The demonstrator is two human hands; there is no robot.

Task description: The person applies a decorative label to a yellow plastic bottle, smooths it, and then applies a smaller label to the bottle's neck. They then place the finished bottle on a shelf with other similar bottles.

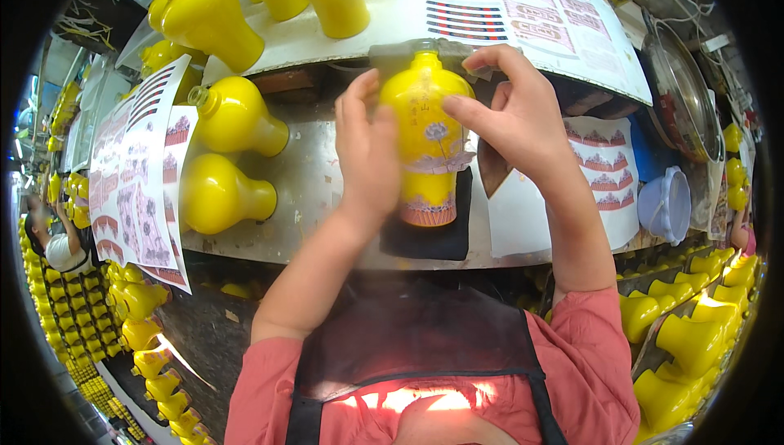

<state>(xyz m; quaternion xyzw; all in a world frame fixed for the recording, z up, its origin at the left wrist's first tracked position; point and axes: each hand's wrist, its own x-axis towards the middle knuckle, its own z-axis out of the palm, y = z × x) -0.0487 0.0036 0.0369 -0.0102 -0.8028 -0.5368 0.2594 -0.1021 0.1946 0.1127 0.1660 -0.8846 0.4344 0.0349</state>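
Note:
A yellow vase (429, 118) with a narrow neck stands on a black pad (445, 245) in front of me. Lilac flower decals, small lettering and a reddish patterned band near the base decorate it. My left hand (366, 147) is beside the vase's left side, fingers stretched out and partly blurred; whether it touches is unclear. On the other side, my right hand (514, 106) has thumb and index finger spread, the thumb at the vase's shoulder. A dark grey block (392, 55) shows behind the neck.
Plain yellow vases (237, 114) stand at the left by a hanging decal sheet (135, 175). More decal sheets lie on the white board (392, 12) and beside a pale blue bucket (665, 204) at right. Rows of yellow vases (694, 339) line both sides; another person (65, 237) is far left.

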